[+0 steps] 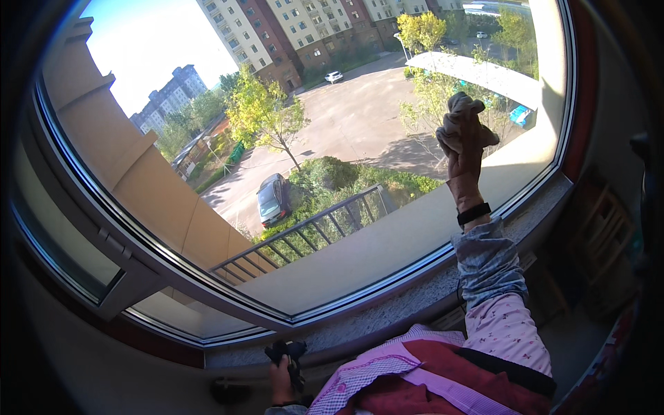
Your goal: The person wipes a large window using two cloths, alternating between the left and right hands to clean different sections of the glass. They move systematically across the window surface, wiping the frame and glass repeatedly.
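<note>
My right hand (470,149) is raised in front of the large window pane (373,131), its arm stretched out. The fingers are closed around a bunched grey-brown cloth (460,111) held up at the glass. Whether the cloth touches the pane is hard to tell. Low down, near the sill, my left hand (280,382) is closed on a crumpled black bundle (287,351). Its exact kind cannot be made out. Part of the left arm is hidden below the picture.
A stone sill (387,304) runs under the metal window frame (290,319). Lower left is a side window section (62,221). Wooden slatted things (605,235) stand in shadow at right. Beyond the glass are a railing (311,232), a dark car (273,199), trees and buildings.
</note>
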A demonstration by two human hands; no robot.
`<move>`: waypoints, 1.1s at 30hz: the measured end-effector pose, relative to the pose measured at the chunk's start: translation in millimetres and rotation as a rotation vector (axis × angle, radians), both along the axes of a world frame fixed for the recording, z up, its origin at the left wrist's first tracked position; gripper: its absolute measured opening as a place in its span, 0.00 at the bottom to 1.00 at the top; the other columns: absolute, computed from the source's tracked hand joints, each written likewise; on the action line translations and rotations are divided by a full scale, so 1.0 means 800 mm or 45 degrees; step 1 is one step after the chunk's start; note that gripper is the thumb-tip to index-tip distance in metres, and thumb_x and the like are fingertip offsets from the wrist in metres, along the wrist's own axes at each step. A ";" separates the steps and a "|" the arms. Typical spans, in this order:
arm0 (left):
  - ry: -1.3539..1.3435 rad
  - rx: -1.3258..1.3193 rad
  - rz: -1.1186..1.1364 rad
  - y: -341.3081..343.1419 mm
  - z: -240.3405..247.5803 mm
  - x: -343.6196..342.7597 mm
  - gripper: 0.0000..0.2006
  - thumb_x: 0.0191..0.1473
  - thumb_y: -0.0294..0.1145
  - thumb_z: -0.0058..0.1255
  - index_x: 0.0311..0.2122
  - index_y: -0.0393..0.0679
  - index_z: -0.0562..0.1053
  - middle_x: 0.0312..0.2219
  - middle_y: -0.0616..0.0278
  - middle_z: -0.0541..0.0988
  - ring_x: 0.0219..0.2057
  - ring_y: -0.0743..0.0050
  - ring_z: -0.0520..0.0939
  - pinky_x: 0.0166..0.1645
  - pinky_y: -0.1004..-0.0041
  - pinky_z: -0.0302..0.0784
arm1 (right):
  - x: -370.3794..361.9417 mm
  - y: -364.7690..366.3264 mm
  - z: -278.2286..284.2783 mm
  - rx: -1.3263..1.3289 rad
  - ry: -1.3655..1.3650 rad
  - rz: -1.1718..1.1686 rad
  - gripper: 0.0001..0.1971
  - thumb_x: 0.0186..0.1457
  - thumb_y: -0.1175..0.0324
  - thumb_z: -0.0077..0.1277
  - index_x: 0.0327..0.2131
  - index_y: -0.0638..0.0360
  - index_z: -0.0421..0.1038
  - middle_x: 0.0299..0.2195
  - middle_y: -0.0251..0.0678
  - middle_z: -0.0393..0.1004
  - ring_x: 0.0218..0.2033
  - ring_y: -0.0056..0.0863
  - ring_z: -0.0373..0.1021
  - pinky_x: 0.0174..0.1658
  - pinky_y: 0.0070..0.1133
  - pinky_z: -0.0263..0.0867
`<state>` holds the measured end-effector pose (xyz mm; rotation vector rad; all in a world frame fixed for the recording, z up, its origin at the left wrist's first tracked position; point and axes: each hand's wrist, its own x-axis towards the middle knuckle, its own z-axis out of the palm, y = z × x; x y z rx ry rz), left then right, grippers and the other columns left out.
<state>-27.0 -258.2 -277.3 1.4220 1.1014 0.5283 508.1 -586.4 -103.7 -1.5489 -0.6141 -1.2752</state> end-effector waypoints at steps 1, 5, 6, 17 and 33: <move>0.025 0.035 0.017 0.002 0.001 -0.005 0.14 0.64 0.41 0.51 0.35 0.39 0.76 0.23 0.68 0.77 0.22 0.77 0.77 0.26 0.71 0.70 | 0.019 -0.014 -0.013 0.043 -0.034 -0.091 0.28 0.66 0.74 0.46 0.68 0.51 0.57 0.69 0.41 0.57 0.69 0.43 0.55 0.69 0.31 0.54; 0.097 0.024 0.001 0.011 0.007 -0.036 0.17 0.64 0.43 0.53 0.43 0.36 0.77 0.30 0.66 0.79 0.29 0.77 0.78 0.34 0.71 0.73 | 0.069 -0.047 -0.117 0.284 0.212 -0.145 0.25 0.68 0.70 0.43 0.67 0.50 0.56 0.66 0.36 0.61 0.67 0.35 0.58 0.68 0.28 0.54; 0.132 0.087 0.036 0.012 0.007 -0.044 0.16 0.64 0.41 0.53 0.44 0.37 0.77 0.32 0.67 0.79 0.31 0.78 0.78 0.35 0.72 0.72 | 0.078 -0.051 -0.151 0.494 0.394 -0.030 0.25 0.68 0.69 0.43 0.67 0.49 0.56 0.65 0.34 0.60 0.66 0.34 0.58 0.68 0.27 0.54; -0.191 -0.011 0.056 0.094 -0.011 -0.103 0.10 0.66 0.36 0.50 0.43 0.41 0.76 0.25 0.69 0.77 0.22 0.78 0.77 0.26 0.73 0.70 | 0.051 0.047 -0.315 1.438 1.002 0.142 0.29 0.69 0.65 0.46 0.70 0.44 0.50 0.65 0.31 0.62 0.60 0.29 0.65 0.63 0.30 0.62; -0.197 -0.046 -0.028 0.179 -0.032 -0.106 0.09 0.65 0.34 0.51 0.45 0.43 0.75 0.25 0.69 0.77 0.22 0.77 0.77 0.24 0.72 0.72 | -0.277 0.315 -0.103 -0.589 -0.295 0.161 0.22 0.51 0.73 0.58 0.51 0.42 0.77 0.60 0.35 0.68 0.63 0.49 0.63 0.63 0.49 0.60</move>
